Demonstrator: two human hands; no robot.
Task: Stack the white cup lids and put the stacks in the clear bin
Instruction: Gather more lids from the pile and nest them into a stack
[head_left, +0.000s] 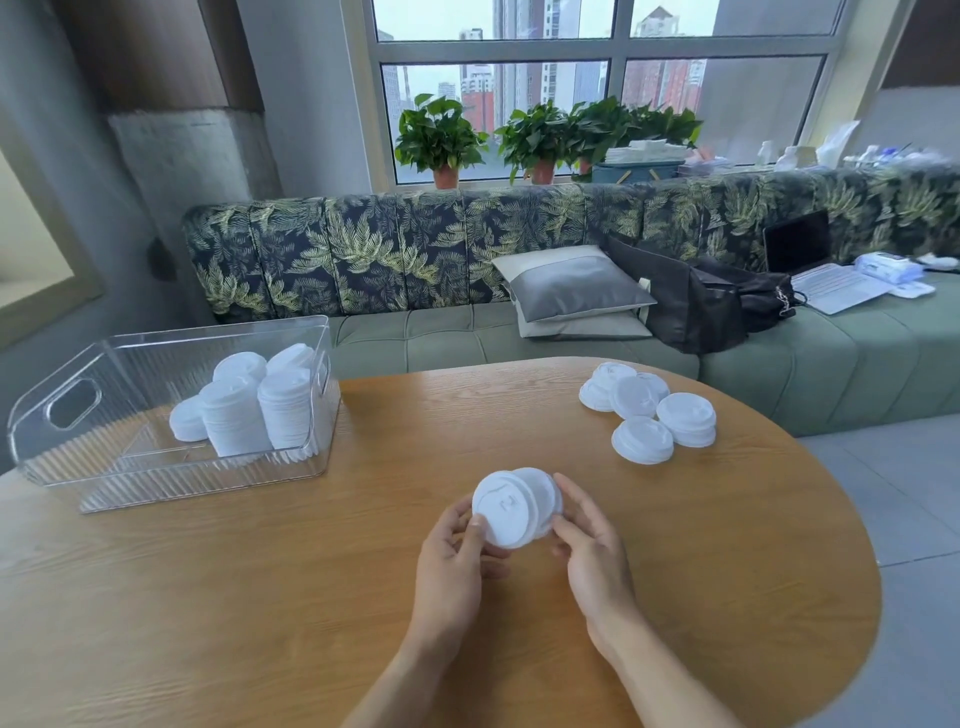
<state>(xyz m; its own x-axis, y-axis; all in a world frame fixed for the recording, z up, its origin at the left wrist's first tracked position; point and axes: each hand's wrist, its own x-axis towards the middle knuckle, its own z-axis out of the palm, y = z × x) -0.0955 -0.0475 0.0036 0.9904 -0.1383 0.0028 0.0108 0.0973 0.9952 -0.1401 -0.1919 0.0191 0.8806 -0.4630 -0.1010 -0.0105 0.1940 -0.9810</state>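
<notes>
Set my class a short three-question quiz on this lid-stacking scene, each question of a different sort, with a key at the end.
1. True or false: the clear bin already holds stacks of lids.
2. Pick one: the loose lids on the table lie (A) to the right of the hands, (B) to the left of the hands, (C) inside the bin.
3. Fill the gap: the left hand and the ___ hand together grip the held stack above the table.

Key
1. True.
2. A.
3. Right: the right hand pinches the stack's far edge.
</notes>
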